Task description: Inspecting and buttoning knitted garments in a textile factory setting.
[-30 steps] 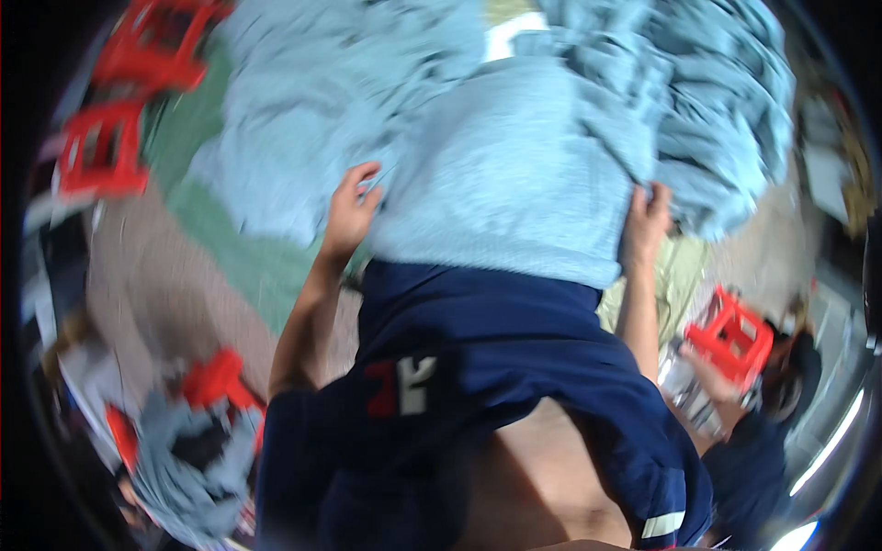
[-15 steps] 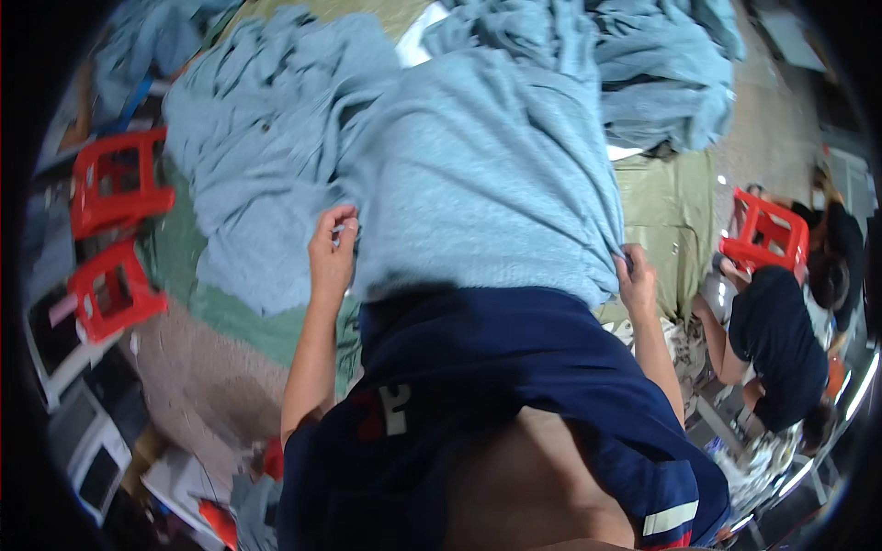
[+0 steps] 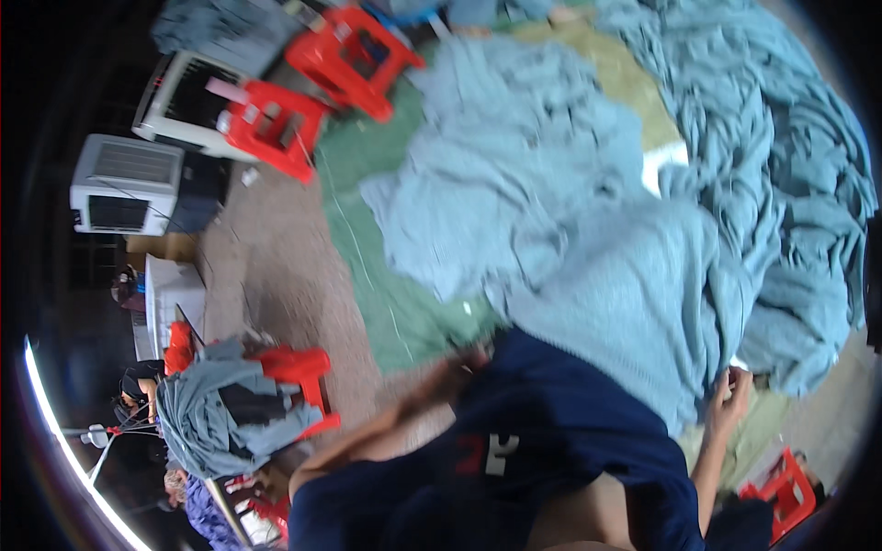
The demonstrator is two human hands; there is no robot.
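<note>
A light blue knit garment point(image 3: 625, 285) lies spread in front of me, its lower edge against my navy top. At its right edge, my right hand point(image 3: 731, 393) has its fingers curled and closed on the cloth. My left hand point(image 3: 470, 360) is at the left side of my waist, beside the garment's lower left corner. Shadow and blur hide its fingers. More crumpled light blue knit cloth point(image 3: 514, 156) adjoins the garment on its far left side.
A large heap of light blue cloth point(image 3: 763, 156) lies at the far right. Green sheeting point(image 3: 367, 248) lies beneath the cloth. Red stools point(image 3: 354, 60) stand at far left, and blue-grey cloth hangs over another stool point(image 3: 299, 367). White box-shaped appliances point(image 3: 129, 184) stand on the left.
My view has swung left, bringing more floor, stools and appliances into sight. My left hand has moved from the garment's side back to my waist. My right hand stays at its right edge.
</note>
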